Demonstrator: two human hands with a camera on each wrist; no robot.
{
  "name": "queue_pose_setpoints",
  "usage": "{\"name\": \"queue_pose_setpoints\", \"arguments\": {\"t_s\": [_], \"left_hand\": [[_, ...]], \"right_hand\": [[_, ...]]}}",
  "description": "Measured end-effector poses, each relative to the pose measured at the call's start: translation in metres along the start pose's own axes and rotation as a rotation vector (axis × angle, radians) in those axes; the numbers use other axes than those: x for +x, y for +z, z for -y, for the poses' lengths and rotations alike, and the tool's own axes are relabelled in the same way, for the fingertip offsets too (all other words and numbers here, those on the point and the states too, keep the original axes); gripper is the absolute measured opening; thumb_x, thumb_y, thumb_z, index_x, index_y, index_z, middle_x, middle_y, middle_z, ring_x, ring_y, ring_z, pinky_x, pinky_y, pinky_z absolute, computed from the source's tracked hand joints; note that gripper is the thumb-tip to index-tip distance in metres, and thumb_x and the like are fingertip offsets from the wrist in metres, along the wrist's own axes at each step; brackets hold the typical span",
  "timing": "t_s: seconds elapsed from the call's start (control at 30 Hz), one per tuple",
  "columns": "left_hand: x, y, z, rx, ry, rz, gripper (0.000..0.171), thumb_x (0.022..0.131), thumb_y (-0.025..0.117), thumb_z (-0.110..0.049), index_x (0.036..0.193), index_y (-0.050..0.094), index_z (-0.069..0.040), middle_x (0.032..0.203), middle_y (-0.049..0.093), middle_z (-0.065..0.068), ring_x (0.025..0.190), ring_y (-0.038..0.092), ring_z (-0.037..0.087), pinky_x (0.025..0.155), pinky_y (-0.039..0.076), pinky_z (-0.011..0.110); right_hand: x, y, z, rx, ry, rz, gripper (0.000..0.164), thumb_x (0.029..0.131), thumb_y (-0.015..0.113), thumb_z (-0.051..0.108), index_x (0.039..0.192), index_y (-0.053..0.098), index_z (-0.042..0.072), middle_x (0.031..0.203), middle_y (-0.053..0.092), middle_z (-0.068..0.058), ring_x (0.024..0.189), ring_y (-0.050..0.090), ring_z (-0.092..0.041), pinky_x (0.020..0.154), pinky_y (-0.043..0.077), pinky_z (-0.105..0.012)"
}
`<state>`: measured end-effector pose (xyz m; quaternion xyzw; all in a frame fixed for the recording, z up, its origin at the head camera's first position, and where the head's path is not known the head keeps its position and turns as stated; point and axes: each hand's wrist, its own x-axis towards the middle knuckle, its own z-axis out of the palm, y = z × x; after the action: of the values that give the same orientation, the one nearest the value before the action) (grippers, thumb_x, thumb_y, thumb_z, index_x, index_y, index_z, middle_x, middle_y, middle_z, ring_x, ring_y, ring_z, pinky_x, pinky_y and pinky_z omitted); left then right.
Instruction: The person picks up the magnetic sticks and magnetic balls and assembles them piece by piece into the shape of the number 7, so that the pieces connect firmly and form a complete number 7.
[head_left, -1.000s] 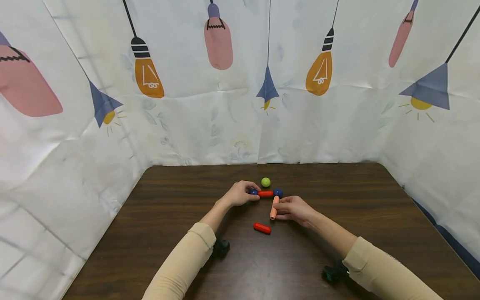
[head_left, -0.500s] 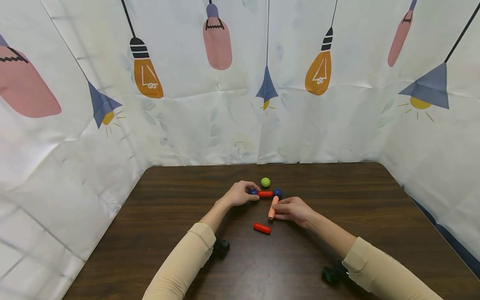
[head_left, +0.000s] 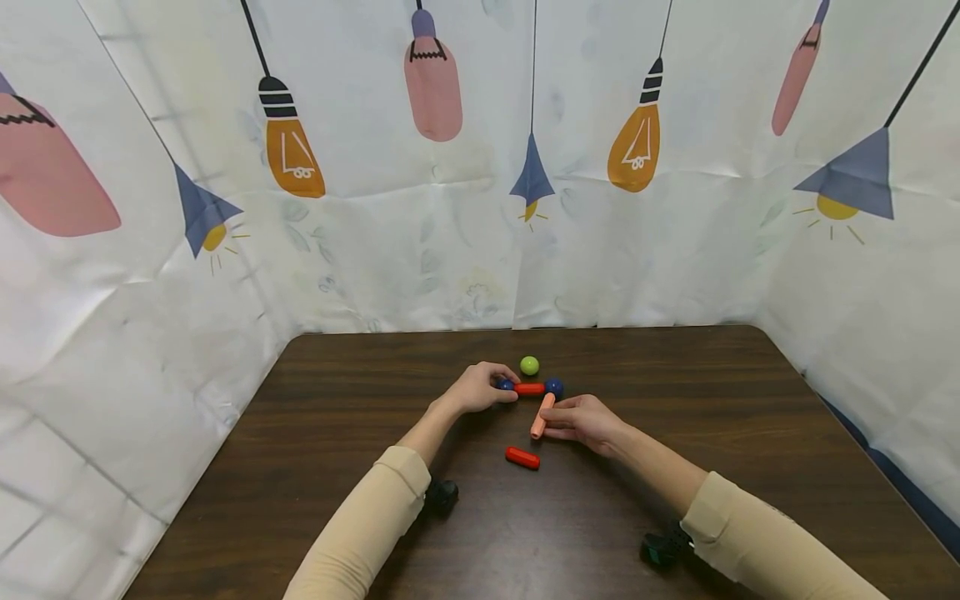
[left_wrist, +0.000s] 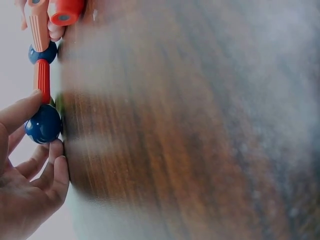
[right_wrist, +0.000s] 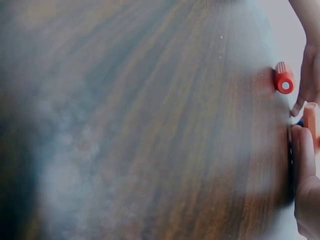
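My left hand [head_left: 476, 387] holds the dark blue ball [left_wrist: 44, 124] between thumb and fingers. A ribbed red rod [head_left: 530, 389] joins that ball to another blue ball [head_left: 554, 387] on its right. With its fingers and thumb, my right hand [head_left: 590, 422] pinches a ribbed orange rod [head_left: 542, 417]. The orange rod's far end meets the right blue ball, and its near end slants toward me and to the left. In the right wrist view my fingers partly cover the orange rod.
A loose red rod [head_left: 522, 457], with a grey disc in its end, lies nearer me on the dark wooden table [head_left: 360, 367]. Behind the joined pieces sits a green ball [head_left: 529, 366]. A patterned cloth [head_left: 375, 250] hangs along the back and sides.
The near end of the orange rod has swung left in my right hand, while its far end stays at the right blue ball. My left hand keeps its place.
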<state>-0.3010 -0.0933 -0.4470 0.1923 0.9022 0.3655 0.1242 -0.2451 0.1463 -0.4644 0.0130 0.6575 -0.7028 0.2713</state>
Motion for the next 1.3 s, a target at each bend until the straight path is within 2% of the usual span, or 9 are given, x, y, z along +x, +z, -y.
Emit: {"name": "queue_pose_setpoints", "arguments": {"t_s": [0.27, 0.53, 0.8, 0.93, 1.07, 1.3], "left_hand": [[-0.001, -0.001, 0.002, 0.010, 0.016, 0.007, 0.022, 0.096, 0.076, -0.021, 0.116, 0.076, -0.014, 0.102, 0.065, 0.002, 0.083, 0.058, 0.018, 0.070, 0.050, 0.031], [-0.002, -0.002, 0.001, 0.008, 0.013, 0.013, 0.024, 0.096, 0.076, -0.022, 0.119, 0.075, -0.014, 0.101, 0.064, 0.002, 0.081, 0.058, 0.019, 0.069, 0.050, 0.031], [-0.005, -0.004, 0.001, 0.020, 0.021, 0.014, 0.034, 0.095, 0.077, -0.020, 0.126, 0.070, -0.010, 0.118, 0.067, 0.008, 0.094, 0.060, 0.020, 0.078, 0.052, 0.034], [-0.006, -0.006, 0.000, 0.030, 0.018, 0.011, 0.036, 0.093, 0.079, -0.018, 0.127, 0.070, -0.011, 0.122, 0.066, 0.010, 0.096, 0.059, 0.021, 0.080, 0.051, 0.036], [-0.008, -0.009, 0.001, 0.019, 0.012, 0.016, 0.038, 0.091, 0.081, -0.017, 0.127, 0.068, -0.011, 0.123, 0.065, 0.010, 0.095, 0.059, 0.021, 0.079, 0.052, 0.035], [-0.013, -0.012, 0.004, -0.001, 0.012, 0.026, 0.041, 0.091, 0.081, -0.017, 0.129, 0.067, -0.010, 0.121, 0.066, 0.010, 0.101, 0.062, 0.023, 0.086, 0.053, 0.039]], "right_hand": [[0.002, 0.001, -0.002, 0.008, -0.011, 0.029, 0.041, 0.103, 0.063, 0.008, 0.132, 0.054, -0.020, 0.107, 0.072, -0.016, 0.097, 0.073, -0.019, 0.090, 0.055, -0.034], [0.003, 0.001, -0.002, 0.004, -0.012, 0.019, 0.044, 0.103, 0.064, 0.008, 0.134, 0.052, -0.020, 0.111, 0.071, -0.018, 0.098, 0.073, -0.020, 0.090, 0.055, -0.034], [0.003, 0.000, -0.002, 0.011, -0.002, 0.002, 0.044, 0.103, 0.064, 0.008, 0.134, 0.052, -0.020, 0.110, 0.071, -0.018, 0.098, 0.073, -0.021, 0.090, 0.056, -0.035], [0.003, 0.001, -0.002, 0.017, -0.005, 0.009, 0.045, 0.102, 0.065, 0.008, 0.135, 0.051, -0.020, 0.109, 0.072, -0.017, 0.098, 0.073, -0.021, 0.090, 0.055, -0.035], [0.002, 0.001, -0.001, 0.028, -0.002, 0.008, 0.047, 0.102, 0.065, 0.008, 0.136, 0.049, -0.021, 0.108, 0.073, -0.017, 0.098, 0.073, -0.021, 0.090, 0.055, -0.035], [0.001, 0.001, -0.001, 0.035, 0.008, 0.003, 0.047, 0.102, 0.065, 0.008, 0.136, 0.049, -0.021, 0.108, 0.073, -0.017, 0.098, 0.073, -0.021, 0.090, 0.055, -0.035]]}}
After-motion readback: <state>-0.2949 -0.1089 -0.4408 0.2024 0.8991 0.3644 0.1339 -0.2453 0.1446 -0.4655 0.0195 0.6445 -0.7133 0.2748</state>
